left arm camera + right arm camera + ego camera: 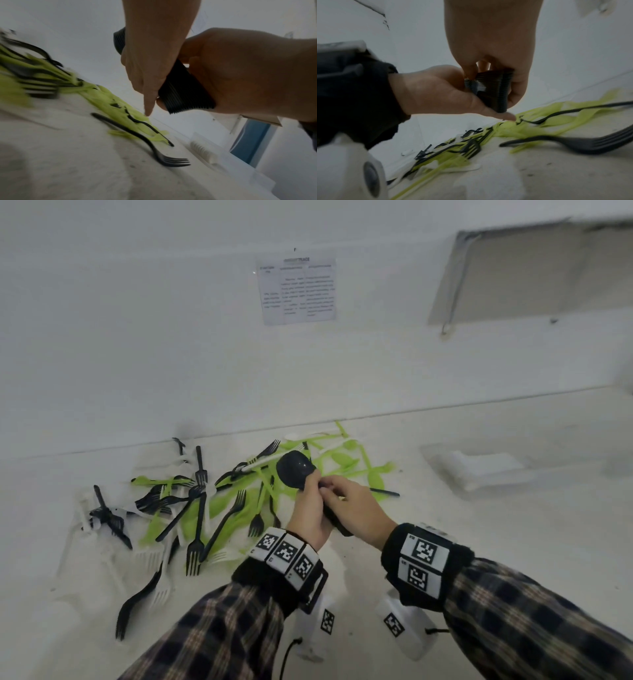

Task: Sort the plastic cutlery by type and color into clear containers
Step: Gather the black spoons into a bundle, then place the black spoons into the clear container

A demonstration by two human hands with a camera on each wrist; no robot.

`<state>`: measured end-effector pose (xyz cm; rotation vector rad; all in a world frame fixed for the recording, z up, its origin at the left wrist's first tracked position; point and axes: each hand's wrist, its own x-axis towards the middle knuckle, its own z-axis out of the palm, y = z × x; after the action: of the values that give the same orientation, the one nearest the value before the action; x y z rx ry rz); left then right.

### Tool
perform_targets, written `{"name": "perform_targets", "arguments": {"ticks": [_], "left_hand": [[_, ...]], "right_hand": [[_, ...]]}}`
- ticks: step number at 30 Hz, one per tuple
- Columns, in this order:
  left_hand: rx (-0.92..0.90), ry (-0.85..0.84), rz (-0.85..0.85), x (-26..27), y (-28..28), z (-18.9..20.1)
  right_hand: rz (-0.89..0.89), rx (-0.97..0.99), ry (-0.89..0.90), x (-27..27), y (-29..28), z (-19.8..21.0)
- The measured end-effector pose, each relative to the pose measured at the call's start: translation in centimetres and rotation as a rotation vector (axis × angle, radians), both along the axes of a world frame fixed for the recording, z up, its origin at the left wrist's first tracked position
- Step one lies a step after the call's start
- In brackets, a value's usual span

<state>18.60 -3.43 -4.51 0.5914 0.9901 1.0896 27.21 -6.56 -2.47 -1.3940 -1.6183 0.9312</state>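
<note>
Plaid sleeves (219,628) nearest. Left hand (310,513) grips stack of black spoons (295,470), bowls up, above surface (445,542). Right hand (359,508) pinches stack's handle end. Mixed pile of green, black, white cutlery (205,501) beneath. Clear container (479,470) right, apart.

I see the cutlery pile (219,501) spread on the counter (479,559), left of centre, against the wall (137,337). Both hands meet just right of the pile, above it, with a stack of spoons (296,474) between them. Container (479,470) sits well right, near the wall. Paper sheet (297,290) on the wall, behind the pile
</note>
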Motion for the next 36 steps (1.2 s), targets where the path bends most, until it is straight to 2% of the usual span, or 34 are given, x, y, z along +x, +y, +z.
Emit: {"name": "perform_targets", "arguments": {"ticks": [6, 9, 17, 21, 23, 26, 27, 28, 33, 36], "left_hand": [[0.058, -0.023, -0.067, 5.4, 0.9, 1.1], [0.07, -0.02, -0.066, 7.8, 1.1, 1.2], [0.127, -0.145, -0.089, 11.9, 1.4, 1.2], [0.086, -0.223, -0.047, 13.2, 1.8, 0.5], [0.045, -0.262, -0.004, 14.1, 2.2, -0.2], [0.014, -0.325, 0.054, 15.6, 2.5, -0.6], [0.019, -0.328, 0.066, 16.1, 2.5, -0.5], [0.026, -0.318, 0.077, 16.6, 2.6, -0.5], [0.042, -0.253, 0.144, 18.8, 2.9, 0.2], [0.045, -0.268, 0.165, 19.9, 3.2, 0.3]], "right_hand": [[0.018, -0.12, 0.194, 5.2, 1.2, 0.7], [0.048, -0.136, 0.17, 8.3, 1.7, 1.0], [0.072, -0.171, 0.183, 14.6, 2.3, 1.4], [0.12, -0.186, 0.193, 16.9, 2.4, 2.4], [0.095, -0.155, 0.085, 17.7, 2.7, 2.5], [0.018, 0.038, -0.429, 18.3, 3.8, 2.1], [0.002, 0.072, -0.564, 18.4, 4.1, 2.1], [-0.002, 0.08, -0.627, 18.5, 4.3, 2.1], [0.139, -0.006, -0.538, 20.1, 5.0, 2.1], [0.18, -0.002, -0.64, 21.5, 5.6, 2.2]]}}
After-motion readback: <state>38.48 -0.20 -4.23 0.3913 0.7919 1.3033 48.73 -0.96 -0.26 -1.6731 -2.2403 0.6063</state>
